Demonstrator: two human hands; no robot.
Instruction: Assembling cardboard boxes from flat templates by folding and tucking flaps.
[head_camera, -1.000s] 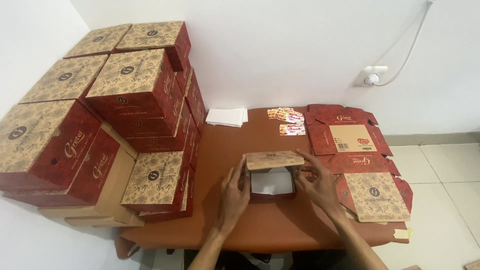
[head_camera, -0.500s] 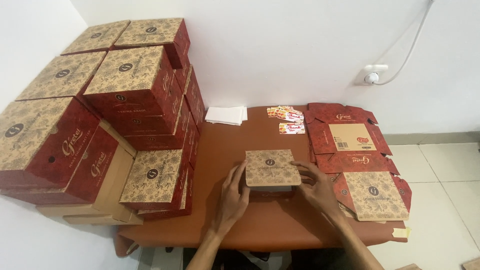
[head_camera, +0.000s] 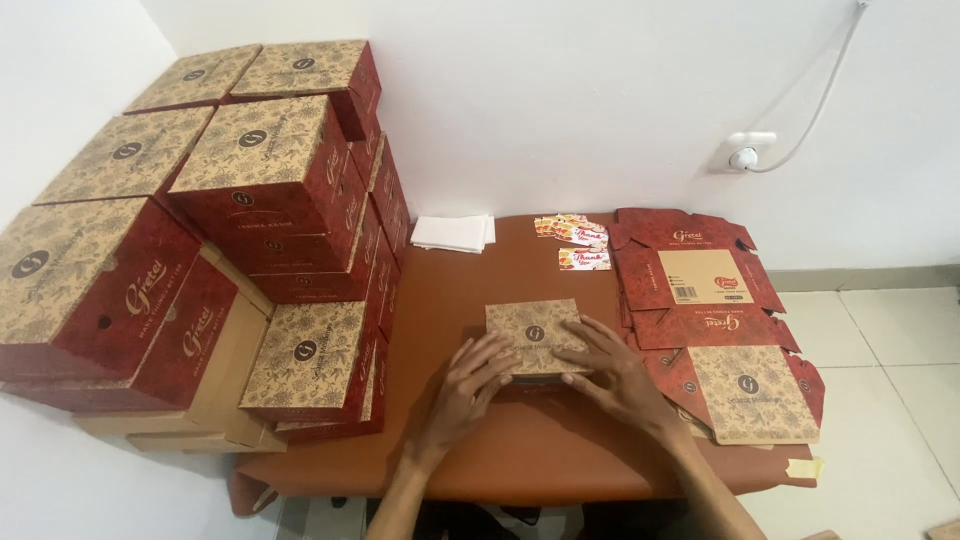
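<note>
Pressing down on the small patterned box (head_camera: 533, 334) at the table's (head_camera: 440, 300) near middle, the left hand (head_camera: 470, 385) and right hand (head_camera: 610, 375) lay flat, fingers spread, gripping nothing. Its lid, raised 1 second earlier, was shut. Finished boxes (head_camera: 270, 165) were stacked left, flat blanks (head_camera: 700, 290) right.

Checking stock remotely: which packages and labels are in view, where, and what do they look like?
Closed box: table centre, under both hands, tan patterned lid, red sides.
Stacked boxes: left, same colours.
Flat unfolded boxes: table's right side, red and tan.
Small cards: far edge, red-yellow.
White paper stack: far edge.
</note>
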